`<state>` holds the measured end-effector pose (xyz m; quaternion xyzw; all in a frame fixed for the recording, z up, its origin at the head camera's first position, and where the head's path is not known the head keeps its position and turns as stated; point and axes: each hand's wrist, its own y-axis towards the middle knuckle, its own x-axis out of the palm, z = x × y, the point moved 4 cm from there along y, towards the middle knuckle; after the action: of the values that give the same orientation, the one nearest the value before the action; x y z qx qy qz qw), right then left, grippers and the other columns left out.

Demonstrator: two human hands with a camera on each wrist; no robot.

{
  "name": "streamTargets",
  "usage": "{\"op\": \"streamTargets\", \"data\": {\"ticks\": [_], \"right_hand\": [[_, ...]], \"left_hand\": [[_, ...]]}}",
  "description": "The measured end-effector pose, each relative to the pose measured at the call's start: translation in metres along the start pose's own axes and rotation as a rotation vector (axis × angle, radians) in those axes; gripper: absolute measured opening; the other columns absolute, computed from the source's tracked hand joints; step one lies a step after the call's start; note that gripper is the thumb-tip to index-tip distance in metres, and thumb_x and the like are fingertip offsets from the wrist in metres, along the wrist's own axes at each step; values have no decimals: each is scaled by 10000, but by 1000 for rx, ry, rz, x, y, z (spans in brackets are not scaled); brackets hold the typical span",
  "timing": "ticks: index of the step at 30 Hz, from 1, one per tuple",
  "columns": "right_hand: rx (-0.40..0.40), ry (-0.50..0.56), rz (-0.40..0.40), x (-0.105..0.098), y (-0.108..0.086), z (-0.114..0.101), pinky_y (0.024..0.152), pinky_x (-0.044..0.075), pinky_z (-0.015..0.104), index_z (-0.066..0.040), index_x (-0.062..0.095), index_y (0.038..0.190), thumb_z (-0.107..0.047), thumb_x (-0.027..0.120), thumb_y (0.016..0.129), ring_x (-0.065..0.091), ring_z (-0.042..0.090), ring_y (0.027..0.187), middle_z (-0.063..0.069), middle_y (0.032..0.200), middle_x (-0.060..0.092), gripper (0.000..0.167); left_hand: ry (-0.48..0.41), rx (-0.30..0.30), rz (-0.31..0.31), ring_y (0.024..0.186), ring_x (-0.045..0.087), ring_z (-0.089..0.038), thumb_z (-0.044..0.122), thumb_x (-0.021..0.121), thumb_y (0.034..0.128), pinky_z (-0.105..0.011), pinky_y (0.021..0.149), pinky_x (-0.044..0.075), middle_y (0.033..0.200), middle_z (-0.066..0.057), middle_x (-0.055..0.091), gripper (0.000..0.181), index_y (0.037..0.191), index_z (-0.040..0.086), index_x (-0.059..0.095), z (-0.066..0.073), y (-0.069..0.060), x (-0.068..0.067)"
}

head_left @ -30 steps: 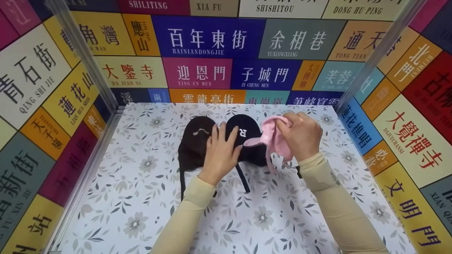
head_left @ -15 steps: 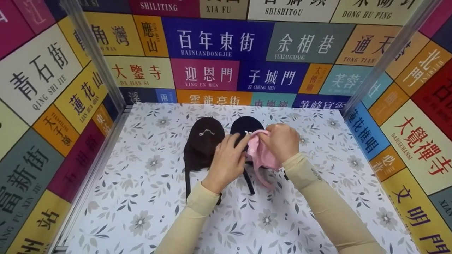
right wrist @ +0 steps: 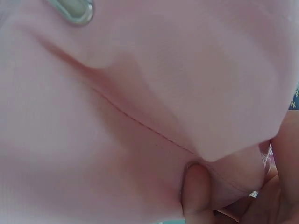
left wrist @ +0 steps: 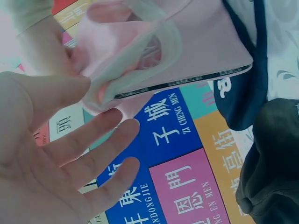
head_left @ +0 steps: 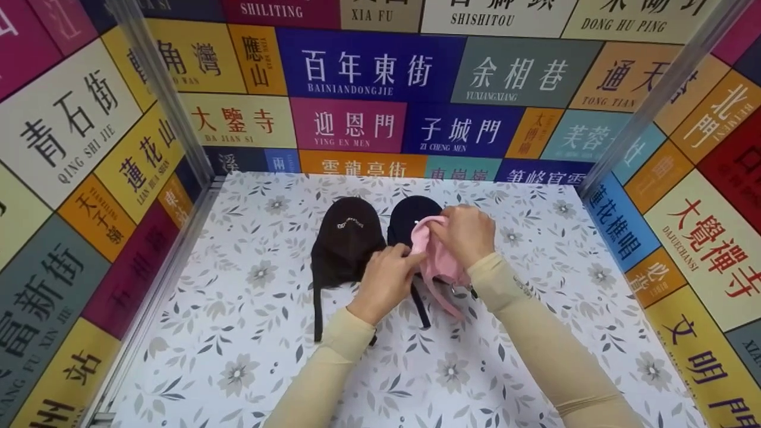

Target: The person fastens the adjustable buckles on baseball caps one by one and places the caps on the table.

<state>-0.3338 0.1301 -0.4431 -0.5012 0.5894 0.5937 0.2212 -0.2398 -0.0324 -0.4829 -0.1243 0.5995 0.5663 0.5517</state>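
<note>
A pink baseball cap (head_left: pixel 443 260) is gripped by my right hand (head_left: pixel 469 235) at its upper edge, its strap hanging loose. In the right wrist view, a fingertip (right wrist: pixel 197 191) presses into the pink cloth near a seam. My left hand (head_left: pixel 383 282) is beside the cap's left edge; in the left wrist view its fingers look loosely spread, thumb and fingertips close to the pale inner band (left wrist: pixel 163 49). Whether they touch is unclear. A navy cap (head_left: pixel 410 211) with a white letter lies partly hidden behind the pink one. Left of it lies a dark brown cap (head_left: pixel 348 241).
A white floral sheet (head_left: pixel 238 333) covers the table. Panels with street names (head_left: pixel 368 65) enclose the back and both sides, with clear corner posts (head_left: pixel 178 119). Straps of the dark caps trail toward the near side.
The right hand has brought the pink cap left, over the navy cap. The left hand has lifted off the dark caps and come to the pink cap's edge. The head view has shifted slightly.
</note>
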Motion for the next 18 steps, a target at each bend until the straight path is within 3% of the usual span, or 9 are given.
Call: {"op": "streamTargets", "data": {"ticks": [8,18], "right_hand": [[-15,20,4,1,-6,1,574,510,493,-127,754,842,-467,785,829,650,356,652,75,737,659,342],[-54,88,52,-19,-8,-1,622,535,487,-151,759,1104,-463,785,845,625,299,815,79,939,653,407]], "left_hand": [[54,-56,-13,622,622,-241,197,727,920,-389,528,508,822,-8,611,215,1101,306,764,-3,4,7],[29,-46,21,584,628,-277,235,722,932,-398,524,517,775,-13,592,72,991,258,759,-5,12,6]]}}
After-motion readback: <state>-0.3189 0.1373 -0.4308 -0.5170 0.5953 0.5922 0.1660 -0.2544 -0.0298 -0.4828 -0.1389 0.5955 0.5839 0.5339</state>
